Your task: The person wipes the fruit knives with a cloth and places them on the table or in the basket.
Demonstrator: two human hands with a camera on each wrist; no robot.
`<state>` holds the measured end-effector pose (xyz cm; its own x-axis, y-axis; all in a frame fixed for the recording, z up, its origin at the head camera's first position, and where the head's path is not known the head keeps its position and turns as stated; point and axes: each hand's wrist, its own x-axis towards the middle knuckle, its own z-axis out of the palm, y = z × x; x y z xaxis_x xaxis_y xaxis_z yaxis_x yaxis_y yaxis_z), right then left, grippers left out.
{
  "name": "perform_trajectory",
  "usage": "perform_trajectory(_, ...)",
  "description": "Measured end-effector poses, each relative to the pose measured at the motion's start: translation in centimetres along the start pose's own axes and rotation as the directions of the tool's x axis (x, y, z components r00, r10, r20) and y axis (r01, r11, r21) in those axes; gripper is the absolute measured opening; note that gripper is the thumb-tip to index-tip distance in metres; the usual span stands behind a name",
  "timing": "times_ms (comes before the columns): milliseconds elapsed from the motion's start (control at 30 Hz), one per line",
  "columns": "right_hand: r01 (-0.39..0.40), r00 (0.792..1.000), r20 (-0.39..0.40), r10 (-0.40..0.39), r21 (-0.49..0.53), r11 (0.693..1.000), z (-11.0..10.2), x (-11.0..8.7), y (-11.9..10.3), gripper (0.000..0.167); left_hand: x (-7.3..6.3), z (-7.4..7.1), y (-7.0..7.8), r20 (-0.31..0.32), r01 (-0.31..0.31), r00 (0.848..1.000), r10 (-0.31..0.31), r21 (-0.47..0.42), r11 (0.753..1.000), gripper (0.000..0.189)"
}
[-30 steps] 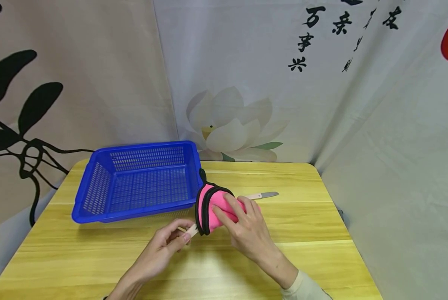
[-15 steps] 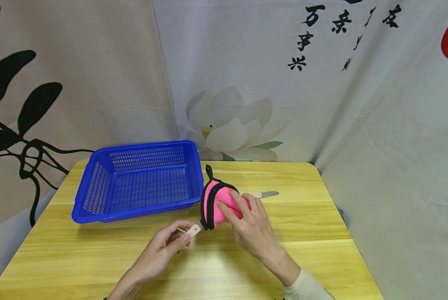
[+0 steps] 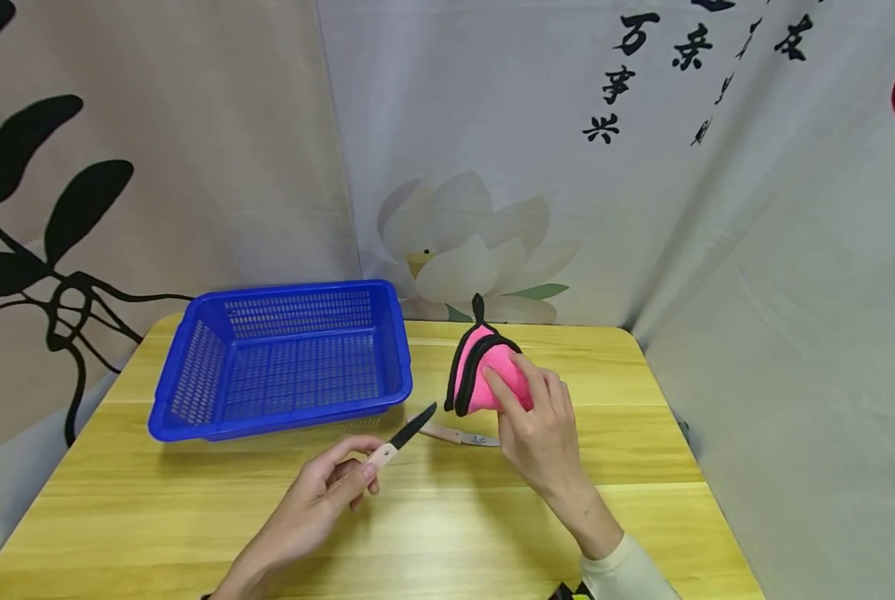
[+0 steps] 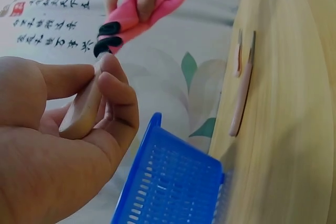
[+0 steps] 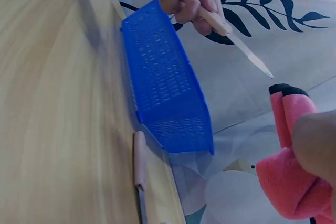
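My left hand (image 3: 316,504) pinches a small knife (image 3: 383,454) by its pale handle, its blade tilted up and away. The blade stands bare, a short gap from the pink cloth (image 3: 502,379) with black edging and a hanging loop. My right hand (image 3: 545,433) grips that cloth in a bunch above the table. In the left wrist view, fingers wrap the knife handle (image 4: 84,106). Seen from the right wrist, the blade (image 5: 252,56) points towards the cloth (image 5: 289,182).
A blue perforated basket (image 3: 282,417) stands at the back left of the wooden table (image 3: 447,533). One pale-handled knife (image 3: 447,434) lies below the cloth; the left wrist view shows a second knife (image 4: 238,59) beside it. Printed curtains (image 3: 492,125) hang behind.
The cloth has slid off the blade, moving right and away with my right hand, leaving the blade bare. My left hand has barely moved. A knife on the table has come into view beneath.
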<state>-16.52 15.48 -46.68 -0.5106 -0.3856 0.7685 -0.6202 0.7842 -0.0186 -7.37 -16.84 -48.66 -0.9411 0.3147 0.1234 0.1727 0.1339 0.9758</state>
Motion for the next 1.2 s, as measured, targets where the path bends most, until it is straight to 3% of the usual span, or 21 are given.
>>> perform_trajectory(133,-0.044,0.998,-0.032,0.047,0.071,0.997,-0.5,0.1,0.1,0.055,0.1,0.0,0.0,-0.068,-0.068,0.995,0.075,0.099,0.993,0.028)
perform_trajectory(267,-0.056,0.998,-0.019,0.058,0.1,0.993,-0.8,0.0,-0.1,0.055,0.2,0.2,0.0,-0.128,-0.129,0.979,0.159,0.214,0.968,0.028)
perform_trajectory(600,-0.041,0.999,-0.013,0.043,0.139,0.989,-1.5,-0.1,-0.9,0.06,0.3,0.1,0.0,-0.153,-0.153,0.957,0.246,0.456,0.877,0.033)
perform_trajectory(700,-0.01,1.0,-0.028,0.014,0.155,0.988,-1.6,0.0,-1.3,0.061,0.4,0.1,0.1,-0.144,-0.167,0.949,0.282,0.53,0.832,0.035)
perform_trajectory(800,0.029,0.999,-0.047,-0.021,0.169,0.985,-1.6,0.1,-1.6,0.06,0.5,0.1,0.3,-0.123,-0.202,0.931,0.344,0.61,0.766,0.037)
perform_trajectory(967,0.089,0.995,-0.054,-0.081,0.181,0.979,-1.6,0.1,-2.4,0.05,0.6,0.2,0.5,-0.073,-0.275,0.889,0.453,0.705,0.654,0.042)
perform_trajectory(1200,0.183,0.983,-0.044,-0.178,0.19,0.965,-1.6,0.0,-3.6,0.044,0.9,0.3,0.6,-0.012,-0.354,0.831,0.556,0.76,0.545,0.042)
